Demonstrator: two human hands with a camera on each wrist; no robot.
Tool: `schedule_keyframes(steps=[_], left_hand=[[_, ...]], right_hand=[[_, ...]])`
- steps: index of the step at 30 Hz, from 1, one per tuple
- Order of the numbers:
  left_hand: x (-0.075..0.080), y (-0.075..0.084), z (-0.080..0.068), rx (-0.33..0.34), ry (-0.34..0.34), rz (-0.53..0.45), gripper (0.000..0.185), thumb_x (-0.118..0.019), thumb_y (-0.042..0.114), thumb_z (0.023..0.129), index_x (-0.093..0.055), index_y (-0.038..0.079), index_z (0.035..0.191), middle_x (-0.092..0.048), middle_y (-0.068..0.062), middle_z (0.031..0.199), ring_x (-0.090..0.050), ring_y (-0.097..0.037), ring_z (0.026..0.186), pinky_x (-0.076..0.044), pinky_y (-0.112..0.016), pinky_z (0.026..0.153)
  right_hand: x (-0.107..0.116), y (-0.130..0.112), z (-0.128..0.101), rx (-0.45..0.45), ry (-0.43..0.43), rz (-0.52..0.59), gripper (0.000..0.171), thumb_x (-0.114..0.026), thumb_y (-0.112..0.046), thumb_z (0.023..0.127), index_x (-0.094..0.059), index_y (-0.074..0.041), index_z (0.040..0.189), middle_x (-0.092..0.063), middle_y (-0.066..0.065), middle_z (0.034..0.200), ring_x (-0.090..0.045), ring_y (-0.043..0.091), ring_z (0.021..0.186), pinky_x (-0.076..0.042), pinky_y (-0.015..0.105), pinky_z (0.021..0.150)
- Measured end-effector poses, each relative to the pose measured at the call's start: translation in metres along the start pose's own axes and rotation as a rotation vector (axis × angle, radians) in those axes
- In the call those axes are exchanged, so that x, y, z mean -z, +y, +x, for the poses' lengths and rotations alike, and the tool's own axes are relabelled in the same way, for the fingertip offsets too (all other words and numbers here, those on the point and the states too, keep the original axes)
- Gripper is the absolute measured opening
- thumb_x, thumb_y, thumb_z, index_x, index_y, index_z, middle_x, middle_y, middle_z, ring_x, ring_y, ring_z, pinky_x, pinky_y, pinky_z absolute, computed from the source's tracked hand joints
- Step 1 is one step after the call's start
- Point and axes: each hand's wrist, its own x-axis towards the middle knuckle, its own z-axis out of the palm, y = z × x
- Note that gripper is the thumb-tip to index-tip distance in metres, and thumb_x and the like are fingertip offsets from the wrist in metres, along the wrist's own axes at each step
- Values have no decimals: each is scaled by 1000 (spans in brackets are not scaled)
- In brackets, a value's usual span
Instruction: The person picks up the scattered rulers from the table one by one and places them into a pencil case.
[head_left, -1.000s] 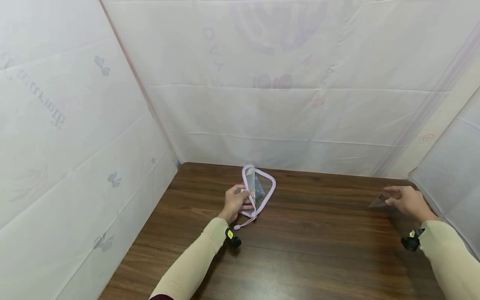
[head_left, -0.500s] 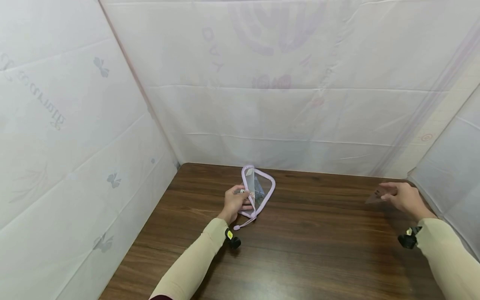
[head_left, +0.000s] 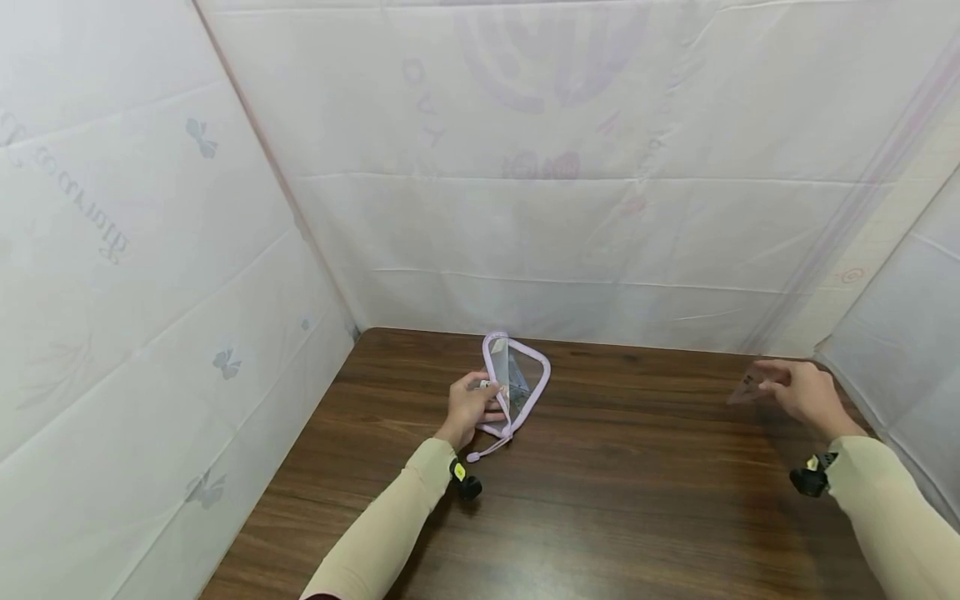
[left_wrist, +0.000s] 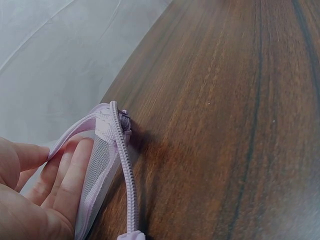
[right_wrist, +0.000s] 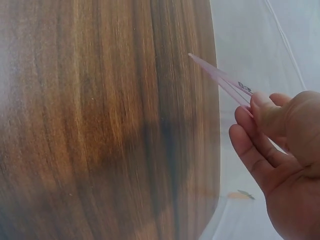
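Note:
A clear pouch with a lilac zip edge (head_left: pixel 516 385) stands on its edge at the back middle of the wooden table (head_left: pixel 615 500). My left hand (head_left: pixel 471 404) grips its near side, and the fingers (left_wrist: pixel 65 175) lie along the lilac trim (left_wrist: pixel 122 165) in the left wrist view. At the far right my right hand (head_left: pixel 798 392) pinches a thin clear plastic triangle ruler (head_left: pixel 746 387) above the table. In the right wrist view the ruler (right_wrist: pixel 220 79) sticks out from between thumb and fingers (right_wrist: pixel 262 112).
White sheet walls (head_left: pixel 555 167) close in the table at the back, left and right. The pouch's lilac zip pull cord (head_left: pixel 487 450) trails toward me on the wood.
My right hand has lifted the clear ruler a little and moved it slightly left and away from me. The left hand and the pouch have stayed put.

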Motion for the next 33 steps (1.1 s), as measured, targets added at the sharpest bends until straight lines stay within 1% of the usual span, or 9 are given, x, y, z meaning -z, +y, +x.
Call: schedule_keyframes(steps=[5,9,11,14,18,22,26,28,33], left_hand=[[1,-2,2,-7,-1,7,35,-62,-3,99,-52,-12,132,-71,-32,107,-75,-29,78,-66,-48,73],[2,-2,1,-15,-1,8,34,-62,-3,99,-52,-12,131,-71,-33,107,-75,-29,77,-65,-51,75],[2,-2,0,-14,-2,8,34,-62,-3,99,-52,-12,131,-70,-33,108,-75,-29,77,-65,-52,76],[3,-3,2,-10,-5,7,35,-61,-3,100,-51,-13,131,-70,-34,109,-75,-29,78,-65,-51,76],[5,-12,12,1,0,6,34,-62,-3,100,-52,-12,131,-70,-33,108,-75,-29,78,-65,-49,74],[6,-20,20,-9,15,7,33,-63,-1,100,-54,-10,131,-71,-31,106,-75,-27,76,-66,-47,70],[6,-23,21,-24,25,7,34,-64,2,100,-55,-8,131,-72,-30,107,-75,-26,77,-66,-46,69],[6,-24,21,-26,30,6,34,-64,3,100,-55,-7,131,-72,-29,107,-75,-25,76,-66,-46,69],[6,-26,20,-29,39,4,33,-65,2,100,-56,-7,130,-73,-27,104,-75,-23,73,-66,-45,68]], right_hand=[[-2,-2,0,-23,43,12,42,-68,-6,97,-57,9,135,-69,33,106,-50,23,67,-39,30,51],[-4,-4,1,-39,70,0,43,-68,-5,97,-57,8,136,-58,41,125,-48,27,68,-37,31,50],[-4,-5,1,-49,75,-1,42,-67,-5,97,-57,7,136,-52,44,130,-45,26,65,-37,31,47],[-5,-6,1,-67,79,11,42,-65,-5,98,-56,7,137,-54,43,127,-41,23,58,-37,31,43],[-5,-6,0,-79,78,27,43,-64,-6,98,-55,7,138,-55,41,120,-37,18,53,-36,30,40],[-5,-6,1,-79,80,30,43,-64,-6,98,-55,7,139,-54,40,119,-35,16,51,-36,30,39],[-5,-6,2,-71,84,30,44,-65,-7,98,-55,7,139,-54,41,121,-36,18,53,-36,31,41],[-5,-6,4,-57,91,24,44,-65,-7,98,-55,7,138,-54,43,123,-37,20,56,-35,31,44],[-8,-10,7,-16,112,14,42,-67,-6,97,-57,8,136,-56,43,121,-37,20,54,-35,31,46]])
